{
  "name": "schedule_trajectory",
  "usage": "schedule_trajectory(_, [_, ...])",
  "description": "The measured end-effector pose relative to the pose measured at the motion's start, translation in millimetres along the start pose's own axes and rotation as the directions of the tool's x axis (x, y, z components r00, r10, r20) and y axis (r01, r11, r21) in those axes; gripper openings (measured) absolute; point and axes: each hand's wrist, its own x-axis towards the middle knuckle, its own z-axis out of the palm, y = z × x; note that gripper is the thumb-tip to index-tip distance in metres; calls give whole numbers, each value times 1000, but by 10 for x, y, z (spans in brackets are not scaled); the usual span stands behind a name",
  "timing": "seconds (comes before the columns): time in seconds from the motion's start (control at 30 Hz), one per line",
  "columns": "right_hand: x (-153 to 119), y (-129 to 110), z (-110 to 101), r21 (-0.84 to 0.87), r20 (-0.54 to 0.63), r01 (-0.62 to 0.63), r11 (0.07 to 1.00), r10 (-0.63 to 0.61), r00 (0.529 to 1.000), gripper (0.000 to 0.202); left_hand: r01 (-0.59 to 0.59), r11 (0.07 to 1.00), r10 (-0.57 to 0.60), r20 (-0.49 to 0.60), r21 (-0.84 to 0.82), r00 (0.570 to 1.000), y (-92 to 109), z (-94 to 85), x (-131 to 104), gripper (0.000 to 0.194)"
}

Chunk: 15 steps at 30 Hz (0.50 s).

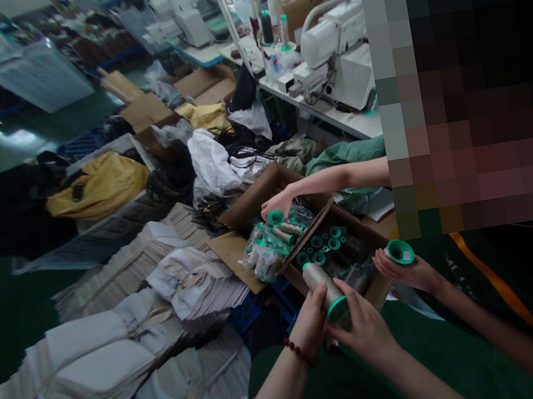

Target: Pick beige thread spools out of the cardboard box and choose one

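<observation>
Between both my hands is a spool of thread [321, 283], greyish beige with green ends, tilted above an open carton. My left hand [312, 319], with a beaded bracelet at the wrist, closes on its left side. From the right, my right hand [363, 324] grips the spool near its wide green base. Just beyond, the carton [359, 228] holds several dark spools with green ends. A second carton [235, 258] beside it holds spools in clear plastic. A co-worker's hand [281, 204] reaches into that one; the other co-worker's hand [417, 273] holds a green-based spool.
Stacks of bundled pale sheets [102, 347] fill the left. A crate with yellow cloth [100, 185] stands behind them. Sewing machines [338, 57] sit on a table at the back right. A co-worker stands close on my right, arms crossing over the cartons.
</observation>
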Motion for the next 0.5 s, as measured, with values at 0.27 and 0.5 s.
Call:
schedule_trajectory(0.27, [245, 5, -114, 63, -53, -111, 992, 115, 992, 60, 163, 985, -160, 47, -54, 986, 39, -64, 207, 65])
schedule_trajectory(0.5, [94, 159, -174, 171, 46, -317, 933, 314, 948, 52, -65, 996, 34, -410, -60, 911, 548, -851, 825, 36])
